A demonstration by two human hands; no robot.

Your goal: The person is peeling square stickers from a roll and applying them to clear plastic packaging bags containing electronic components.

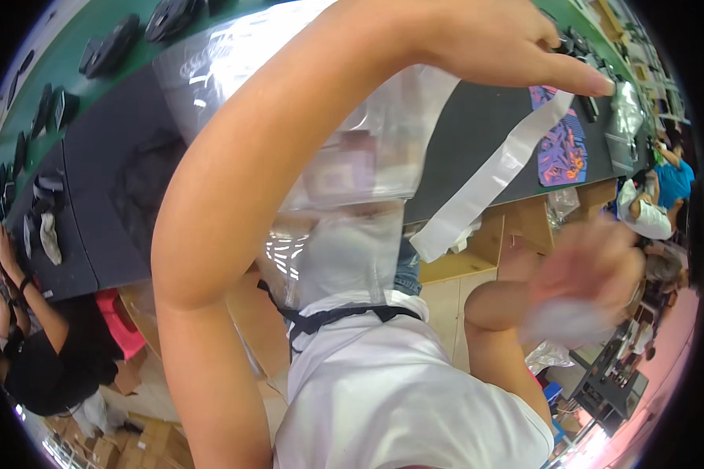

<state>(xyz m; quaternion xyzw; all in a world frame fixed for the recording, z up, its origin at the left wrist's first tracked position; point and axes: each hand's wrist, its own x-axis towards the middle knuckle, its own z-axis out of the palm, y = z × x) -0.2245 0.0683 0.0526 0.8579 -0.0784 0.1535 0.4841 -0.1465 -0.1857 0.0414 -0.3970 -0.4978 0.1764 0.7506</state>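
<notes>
My left arm arches across the view, and my left hand (493, 43) is at the far right over the table. From beneath its fingers a long white strip (493, 176) slants down past the table's front edge; the fingers appear closed on its upper end, partly hidden. My right hand (587, 270) is lower right, off the table, smeared by motion. A pale grey-white blur (571, 322) shows against it; I cannot make out what it is. Clear plastic sheeting (383, 168) lies under my left arm and hangs over the table edge toward my waist.
On the dark table (477, 117) lies a purple and orange patterned flat piece (563, 152), beside a clear plastic bag (626, 117). Black items (109, 47) line a green surface. Cardboard boxes (485, 242) stand below. People work at left (47, 352) and far right (673, 176).
</notes>
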